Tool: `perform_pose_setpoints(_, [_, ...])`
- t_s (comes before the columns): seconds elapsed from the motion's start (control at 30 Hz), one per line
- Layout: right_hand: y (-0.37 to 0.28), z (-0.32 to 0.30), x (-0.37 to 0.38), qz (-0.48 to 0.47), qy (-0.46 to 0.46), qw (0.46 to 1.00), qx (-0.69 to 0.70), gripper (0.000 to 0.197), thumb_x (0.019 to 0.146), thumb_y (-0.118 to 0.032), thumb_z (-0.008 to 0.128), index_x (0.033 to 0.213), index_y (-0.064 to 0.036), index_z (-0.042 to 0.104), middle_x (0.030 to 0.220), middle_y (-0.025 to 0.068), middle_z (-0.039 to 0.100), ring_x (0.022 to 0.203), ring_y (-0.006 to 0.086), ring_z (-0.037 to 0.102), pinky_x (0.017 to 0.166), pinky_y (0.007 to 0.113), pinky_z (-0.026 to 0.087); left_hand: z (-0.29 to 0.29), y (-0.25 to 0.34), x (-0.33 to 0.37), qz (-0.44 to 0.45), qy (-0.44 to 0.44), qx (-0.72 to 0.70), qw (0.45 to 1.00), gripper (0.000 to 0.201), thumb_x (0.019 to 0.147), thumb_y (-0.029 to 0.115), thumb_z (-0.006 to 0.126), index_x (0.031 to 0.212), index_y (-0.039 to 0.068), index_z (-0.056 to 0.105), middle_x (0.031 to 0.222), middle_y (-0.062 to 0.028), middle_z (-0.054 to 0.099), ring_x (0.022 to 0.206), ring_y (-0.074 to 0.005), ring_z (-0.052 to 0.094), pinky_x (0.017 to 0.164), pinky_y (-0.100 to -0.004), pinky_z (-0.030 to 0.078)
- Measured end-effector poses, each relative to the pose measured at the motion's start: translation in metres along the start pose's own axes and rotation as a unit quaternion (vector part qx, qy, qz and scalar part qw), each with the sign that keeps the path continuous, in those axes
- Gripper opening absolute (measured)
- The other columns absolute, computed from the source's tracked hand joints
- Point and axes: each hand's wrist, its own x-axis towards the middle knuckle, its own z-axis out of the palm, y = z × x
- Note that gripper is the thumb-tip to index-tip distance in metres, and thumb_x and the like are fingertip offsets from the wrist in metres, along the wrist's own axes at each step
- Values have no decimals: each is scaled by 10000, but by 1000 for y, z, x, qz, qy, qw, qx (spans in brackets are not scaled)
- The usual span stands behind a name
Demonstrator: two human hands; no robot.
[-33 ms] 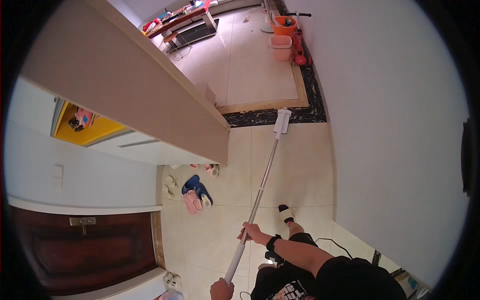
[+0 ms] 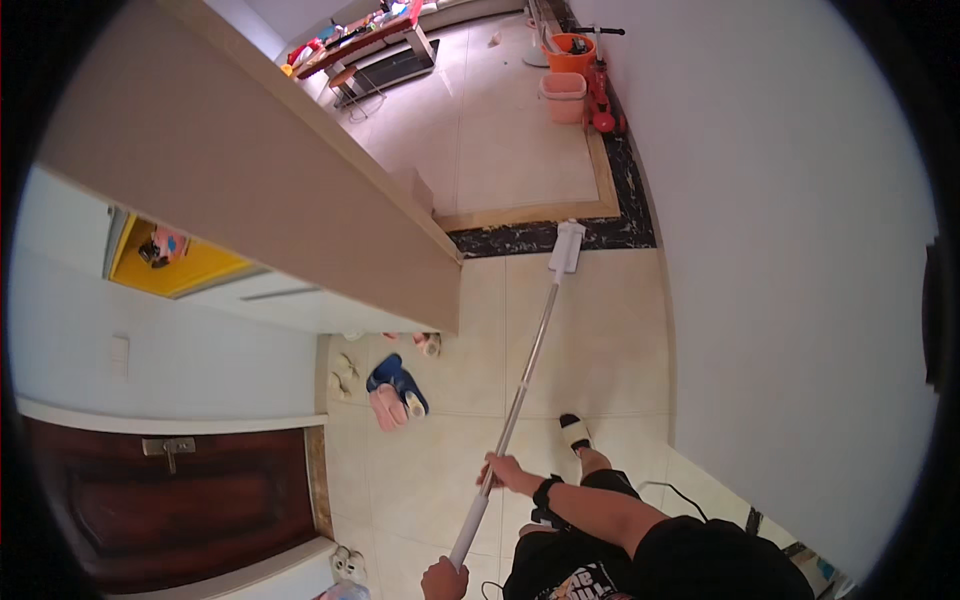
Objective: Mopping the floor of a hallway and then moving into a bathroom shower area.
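Head view: right hand (image 2: 503, 470) wrapped around mop (image 2: 520, 390) pole at mid-length; left hand (image 2: 443, 579) closed on pole's lower end. Mop slanted across tiled floor (image 2: 600, 340), white head (image 2: 566, 248) flat at dark marble threshold strip (image 2: 520, 238). Slippers (image 2: 395, 388) lying near wall to the left.

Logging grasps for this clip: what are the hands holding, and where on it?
Both hold the long white-headed metal-pole mop: right hand mid-pole, left hand at its top end.
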Motion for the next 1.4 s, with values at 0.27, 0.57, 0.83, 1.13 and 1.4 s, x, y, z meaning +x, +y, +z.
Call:
perform_pose_setpoints(0.27, [-115, 6, 16, 120, -161, 938, -282, 573, 824, -484, 460, 1104, 16, 470, 999, 197, 554, 839, 281, 587, 743, 396, 503, -70, 23, 63, -50, 40, -30, 998, 369, 751, 413, 546, 791, 49, 592, 704, -152, 616, 639, -337, 593, 580, -419, 473])
perform_pose_setpoints(0.57, [-368, -56, 76, -84, 89, 960, -251, 575, 854, -364, 472, 1145, 125, 385, 1020, 216, 521, 810, 282, 586, 696, 397, 521, -207, 81, 161, -19, 87, 5, 996, 312, 704, 368, 575, 735, 64, 634, 681, -155, 616, 643, -326, 602, 582, -404, 480])
perform_pose_setpoints(0.83, [-538, -73, 97, -79, 128, 969, -198, 493, 865, -325, 470, 1150, 70, 396, 962, 227, 527, 833, 326, 574, 700, 426, 499, -407, 138, 206, -18, 78, 136, 987, 274, 673, 319, 599, 757, 63, 649, 686, -143, 616, 648, -314, 602, 578, -408, 477])
perform_pose_setpoints(1.13, [-683, -34, 130, -41, 295, 949, -106, 572, 788, -304, 562, 1210, 28, 365, 968, 190, 572, 783, 271, 605, 621, 383, 524, -554, 242, 214, -134, 11, 219, 966, 398, 604, 306, 665, 886, 27, 648, 780, -195, 620, 736, -331, 599, 665, -416, 473])
perform_pose_setpoints(1.4, [-721, -166, 361, -75, 241, 952, 174, 486, 864, -291, 512, 1209, -12, 314, 977, 121, 414, 705, 205, 480, 569, 348, 487, -626, 268, 242, -247, -109, 239, 933, 345, 654, 301, 701, 859, 32, 630, 668, -135, 601, 648, -228, 587, 619, -314, 471])
